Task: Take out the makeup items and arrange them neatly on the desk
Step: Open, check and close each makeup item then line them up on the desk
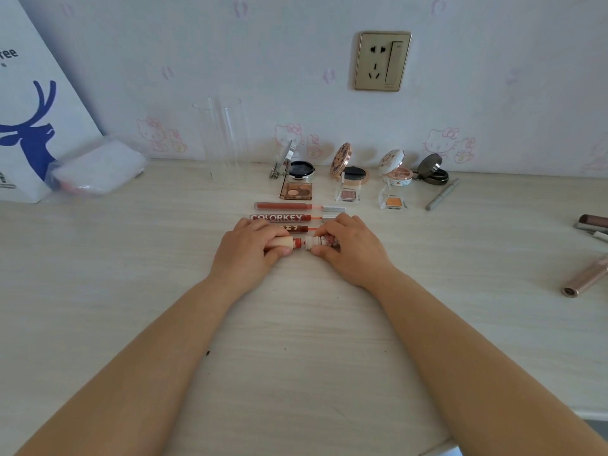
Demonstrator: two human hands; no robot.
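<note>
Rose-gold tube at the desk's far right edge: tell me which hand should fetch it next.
Probably the right hand. The rose-gold tube lies on its side of the desk, while the left hand would have to cross over. Both hands currently grip the lipstick.

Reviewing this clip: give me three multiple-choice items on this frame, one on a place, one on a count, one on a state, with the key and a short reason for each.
1. Where does the grey pencil lie?
A. right of the open compacts
B. left of the clear tube
C. under the forearms

2. How many open round compacts stand in the back row by the wall?
A. two
B. four
C. six

3. What state is the lipstick in?
A. capped, lying alone
B. held at both ends, cap pulled apart from body
C. standing upright

Key: 1 A, it lies slanted beyond the dark compact. 2 B, four lids stand raised. 3 B, the left hand grips the body, the right hand the cap, with a gap between.
</note>
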